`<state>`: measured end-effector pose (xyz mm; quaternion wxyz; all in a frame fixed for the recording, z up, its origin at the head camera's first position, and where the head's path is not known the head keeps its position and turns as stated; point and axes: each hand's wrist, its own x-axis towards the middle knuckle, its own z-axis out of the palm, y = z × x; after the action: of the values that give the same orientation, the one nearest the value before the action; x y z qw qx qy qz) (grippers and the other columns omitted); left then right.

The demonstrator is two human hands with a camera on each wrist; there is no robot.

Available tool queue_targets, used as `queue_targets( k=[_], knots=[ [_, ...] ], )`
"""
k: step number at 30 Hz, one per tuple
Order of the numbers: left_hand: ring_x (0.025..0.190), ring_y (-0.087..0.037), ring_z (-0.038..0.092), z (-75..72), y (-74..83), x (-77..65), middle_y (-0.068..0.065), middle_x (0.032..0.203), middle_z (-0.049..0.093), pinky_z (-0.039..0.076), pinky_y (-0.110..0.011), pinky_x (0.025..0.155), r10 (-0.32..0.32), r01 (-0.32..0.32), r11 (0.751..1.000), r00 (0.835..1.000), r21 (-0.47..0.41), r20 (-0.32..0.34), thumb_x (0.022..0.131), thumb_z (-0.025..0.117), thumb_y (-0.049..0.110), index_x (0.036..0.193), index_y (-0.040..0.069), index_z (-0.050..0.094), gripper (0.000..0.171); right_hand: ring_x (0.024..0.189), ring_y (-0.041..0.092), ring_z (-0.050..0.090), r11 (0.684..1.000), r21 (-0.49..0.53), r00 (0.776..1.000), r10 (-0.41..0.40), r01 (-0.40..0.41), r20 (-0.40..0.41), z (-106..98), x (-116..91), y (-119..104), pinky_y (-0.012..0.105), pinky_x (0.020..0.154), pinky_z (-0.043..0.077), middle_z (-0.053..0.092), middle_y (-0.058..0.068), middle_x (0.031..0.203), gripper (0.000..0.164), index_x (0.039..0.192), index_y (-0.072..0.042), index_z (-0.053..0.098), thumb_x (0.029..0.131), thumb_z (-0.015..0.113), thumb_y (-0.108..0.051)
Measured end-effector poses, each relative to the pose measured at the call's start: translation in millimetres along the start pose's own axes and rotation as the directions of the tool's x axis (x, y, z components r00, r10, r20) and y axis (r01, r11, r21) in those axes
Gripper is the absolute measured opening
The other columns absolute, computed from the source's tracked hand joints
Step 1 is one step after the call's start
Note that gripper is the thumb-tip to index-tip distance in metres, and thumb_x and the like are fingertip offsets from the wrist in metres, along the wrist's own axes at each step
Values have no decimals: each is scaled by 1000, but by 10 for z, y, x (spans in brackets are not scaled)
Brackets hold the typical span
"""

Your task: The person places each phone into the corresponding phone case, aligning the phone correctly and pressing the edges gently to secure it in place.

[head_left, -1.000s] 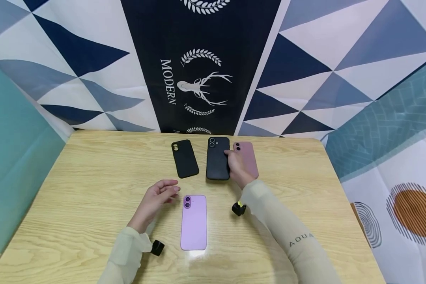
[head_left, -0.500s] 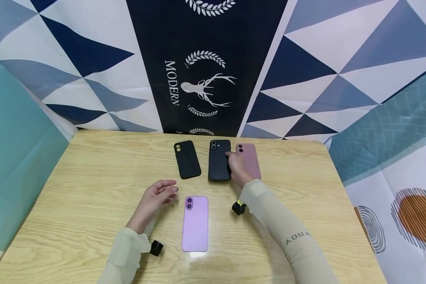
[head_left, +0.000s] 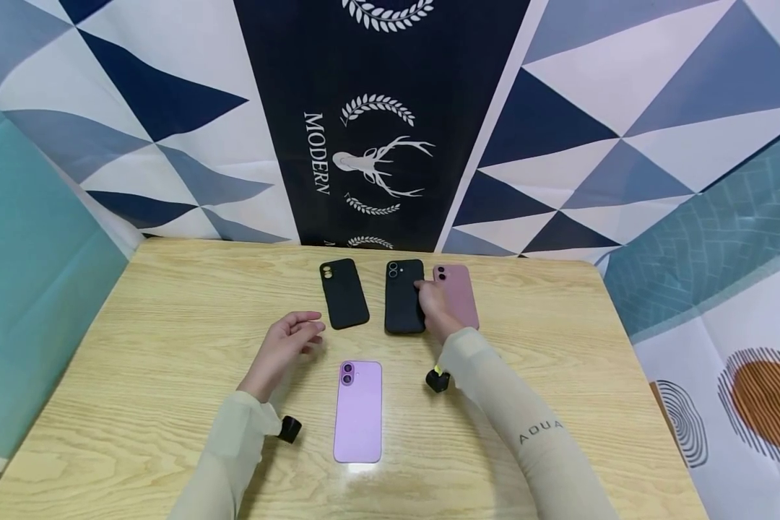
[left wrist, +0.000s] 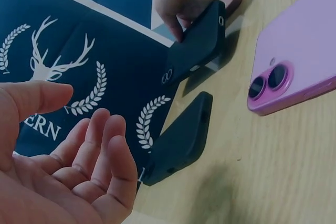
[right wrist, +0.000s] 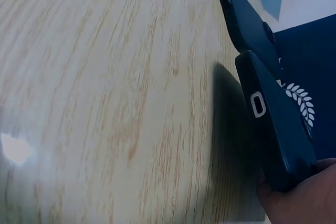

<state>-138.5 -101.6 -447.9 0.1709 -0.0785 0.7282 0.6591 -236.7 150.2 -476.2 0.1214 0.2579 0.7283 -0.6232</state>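
My right hand [head_left: 436, 307] grips a black phone [head_left: 403, 300] by its right edge, thumb on the back and fingers out of sight beneath. In the left wrist view that phone [left wrist: 197, 45] is lifted a little, with a shadow under it. My left hand [head_left: 282, 350] hovers above the table with fingers loosely bent, holding nothing. Nearest to it are a black phone case [head_left: 346, 295], with camera holes showing wood, and a lilac phone [head_left: 357, 412] lying back up. A dusky pink phone [head_left: 456, 292] lies beside my right hand, partly covered by it.
The wooden table [head_left: 169, 347] ends at a patterned backdrop [head_left: 377, 144] just behind the row of phones. A small black wrist camera [head_left: 438, 380] hangs under my right wrist and another camera [head_left: 289, 429] under the left.
My left hand has moved up slightly, away from me toward the black phone case. The right hand keeps its grip on the black phone. The view has shifted slightly.
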Motion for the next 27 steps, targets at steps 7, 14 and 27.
queue_targets(
  k=[7,14,27],
  knots=[
    [102,-30,54,-7,57,188,-19,117,52,45,-40,86,-22,22,1000,1000,13,-22,87,53,26,123,4,45,43,128,23,29,1000,-26,1000,8,-9,-13,5,44,26,35,108,24,32,9,140,41,131,-5,39,92,38,-19],
    [103,-31,51,60,131,346,-17,117,50,44,-42,88,-63,64,998,997,12,-51,88,52,25,123,6,45,41,129,23,30,998,-60,1000,-5,3,-30,-2,64,37,35,108,25,34,8,139,41,130,-5,41,91,39,-19],
    [79,-18,48,171,91,624,-4,94,46,46,-32,71,-92,103,991,987,80,-133,85,55,22,120,4,44,40,128,23,30,994,-113,1000,-6,5,-13,22,41,12,35,108,25,35,9,138,41,130,-5,39,92,38,-20]
  ],
)
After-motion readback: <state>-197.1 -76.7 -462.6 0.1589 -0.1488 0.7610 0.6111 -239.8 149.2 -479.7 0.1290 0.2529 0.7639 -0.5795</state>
